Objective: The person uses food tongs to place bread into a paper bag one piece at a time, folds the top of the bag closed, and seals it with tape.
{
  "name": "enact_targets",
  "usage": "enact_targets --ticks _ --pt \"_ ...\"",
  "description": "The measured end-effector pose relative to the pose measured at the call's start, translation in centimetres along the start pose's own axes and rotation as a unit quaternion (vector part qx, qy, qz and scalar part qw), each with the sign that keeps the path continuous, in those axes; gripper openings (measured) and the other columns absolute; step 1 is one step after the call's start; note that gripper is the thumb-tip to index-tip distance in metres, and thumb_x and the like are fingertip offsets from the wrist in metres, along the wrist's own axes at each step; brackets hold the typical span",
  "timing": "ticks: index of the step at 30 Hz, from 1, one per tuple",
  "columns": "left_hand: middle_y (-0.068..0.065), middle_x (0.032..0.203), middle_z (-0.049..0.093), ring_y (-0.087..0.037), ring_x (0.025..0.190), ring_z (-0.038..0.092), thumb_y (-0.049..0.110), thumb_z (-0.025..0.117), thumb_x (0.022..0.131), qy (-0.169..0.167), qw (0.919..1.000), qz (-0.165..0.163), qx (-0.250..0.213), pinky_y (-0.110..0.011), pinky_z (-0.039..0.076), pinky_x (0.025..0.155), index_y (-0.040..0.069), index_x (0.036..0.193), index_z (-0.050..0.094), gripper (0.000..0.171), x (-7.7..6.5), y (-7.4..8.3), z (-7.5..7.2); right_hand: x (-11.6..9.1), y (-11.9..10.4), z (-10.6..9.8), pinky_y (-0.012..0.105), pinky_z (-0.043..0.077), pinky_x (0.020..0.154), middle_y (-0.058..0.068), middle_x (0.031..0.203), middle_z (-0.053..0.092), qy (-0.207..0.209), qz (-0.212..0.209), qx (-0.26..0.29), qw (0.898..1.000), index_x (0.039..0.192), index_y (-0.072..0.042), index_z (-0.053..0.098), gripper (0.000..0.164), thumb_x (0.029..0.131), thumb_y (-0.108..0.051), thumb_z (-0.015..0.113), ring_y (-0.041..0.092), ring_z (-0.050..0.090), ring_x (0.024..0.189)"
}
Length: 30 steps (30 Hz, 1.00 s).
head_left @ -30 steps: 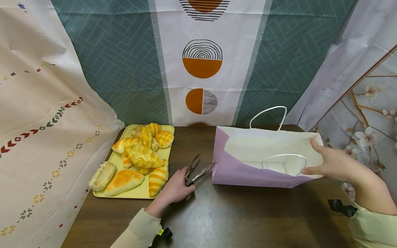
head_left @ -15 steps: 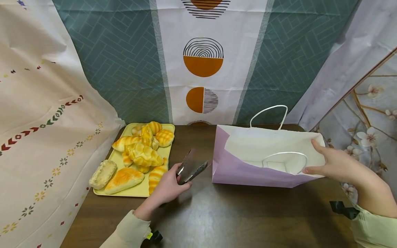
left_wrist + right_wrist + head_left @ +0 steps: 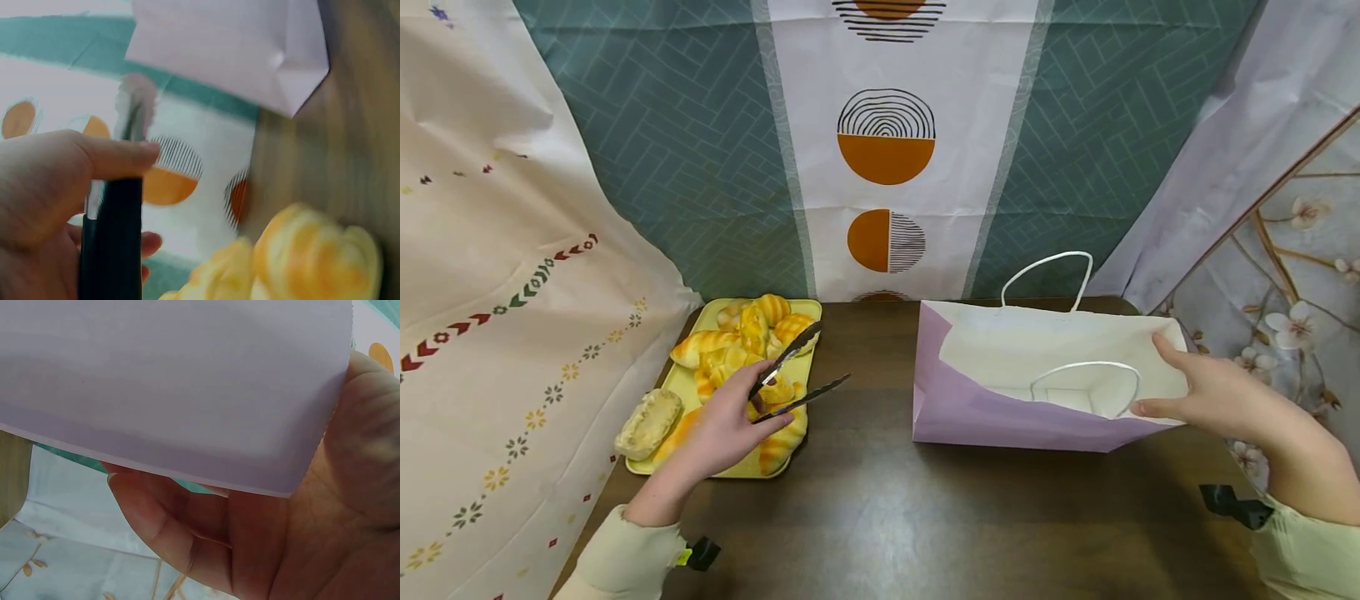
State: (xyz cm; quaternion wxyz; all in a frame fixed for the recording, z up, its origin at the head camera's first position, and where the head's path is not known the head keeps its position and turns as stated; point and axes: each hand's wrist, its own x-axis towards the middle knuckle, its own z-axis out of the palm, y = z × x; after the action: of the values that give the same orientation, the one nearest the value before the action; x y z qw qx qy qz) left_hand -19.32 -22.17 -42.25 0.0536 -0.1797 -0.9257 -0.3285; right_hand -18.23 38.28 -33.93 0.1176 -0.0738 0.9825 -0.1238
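In the head view, my left hand (image 3: 718, 429) grips black-handled tongs (image 3: 787, 354) over the right part of a yellow tray (image 3: 808, 309). The tongs' arms are spread, with nothing held between the tips. Several breads lie on the tray, partly hidden by the hand, among them a striped roll (image 3: 775, 458) and a pale oblong loaf (image 3: 649, 423) at the left edge. On the right, a purple paper bag (image 3: 970, 417) lies on its side, its white inside facing me. My right hand (image 3: 1232, 400) holds the bag's mouth at its right end, thumb on the near rim.
A brown wooden table (image 3: 880, 517) carries everything. Behind it hangs a green and white patterned cloth (image 3: 700, 167); floral cloth (image 3: 1292, 333) closes the right side and cream cloth (image 3: 512, 333) the left. White handles (image 3: 1048, 265) stick out from the bag.
My left hand has carried the tongs leftward, from the table between tray and bag to over the breads. The right hand and the bag stay where they were.
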Motion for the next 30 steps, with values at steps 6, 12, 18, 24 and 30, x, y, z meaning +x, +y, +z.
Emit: enact_targets --ticks 6,12,18,24,30 --pt "-0.012 0.124 0.053 -0.028 0.094 0.057 0.020 0.086 0.079 0.043 0.9886 0.044 0.138 -0.046 0.045 0.073 0.012 0.147 0.046 0.079 -0.3 -2.0 -3.2 0.0 -0.2 -0.6 0.065 0.044 0.084 0.048 0.141 0.029 0.000 0.003 -0.004 1.000 0.155 0.006 0.002 0.117 0.085 -0.063 0.067 0.061 0.048 0.116" --pt "-0.015 0.123 0.052 -0.033 0.101 0.053 0.014 0.085 0.078 0.050 0.9736 0.057 0.215 -0.059 0.034 0.075 0.016 0.153 0.041 0.086 -1.0 -3.5 -5.0 -0.6 -0.2 -0.4 0.063 0.044 0.085 0.046 0.142 0.030 -0.001 -0.006 0.003 1.000 0.155 0.006 0.005 0.119 0.083 -0.061 0.071 0.059 0.047 0.119" --pt "-0.015 0.122 0.052 -0.036 0.103 0.053 0.010 0.087 0.074 0.022 0.9584 0.077 0.274 -0.063 0.031 0.085 0.016 0.152 0.043 0.090 -1.6 -4.7 -6.6 -0.7 -0.3 -0.1 0.060 0.046 0.084 0.046 0.143 0.029 -0.012 -0.015 0.013 1.000 0.154 0.008 0.003 0.128 0.076 -0.060 0.079 0.060 0.046 0.120" --pt "-0.019 0.120 0.051 -0.041 0.103 0.050 0.004 0.088 0.070 0.023 0.9505 0.089 0.297 -0.067 0.025 0.090 0.015 0.149 0.046 0.091 -1.4 -6.1 -8.0 -0.5 -0.5 -0.1 0.059 0.047 0.081 0.049 0.141 0.028 -0.016 -0.007 0.011 1.000 0.152 0.013 -0.002 0.133 0.074 -0.059 0.080 0.060 0.049 0.115" --pt "-0.020 0.116 0.053 -0.041 0.097 0.052 -0.004 0.089 0.062 0.025 0.9393 0.105 0.326 -0.072 0.015 0.098 0.015 0.145 0.050 0.094 -0.6 -6.9 -8.6 -0.2 -1.0 -0.3 0.064 0.043 0.086 0.048 0.144 0.022 -0.032 0.014 0.020 0.999 0.152 0.011 -0.009 0.139 0.073 -0.066 0.076 0.062 0.042 0.121"
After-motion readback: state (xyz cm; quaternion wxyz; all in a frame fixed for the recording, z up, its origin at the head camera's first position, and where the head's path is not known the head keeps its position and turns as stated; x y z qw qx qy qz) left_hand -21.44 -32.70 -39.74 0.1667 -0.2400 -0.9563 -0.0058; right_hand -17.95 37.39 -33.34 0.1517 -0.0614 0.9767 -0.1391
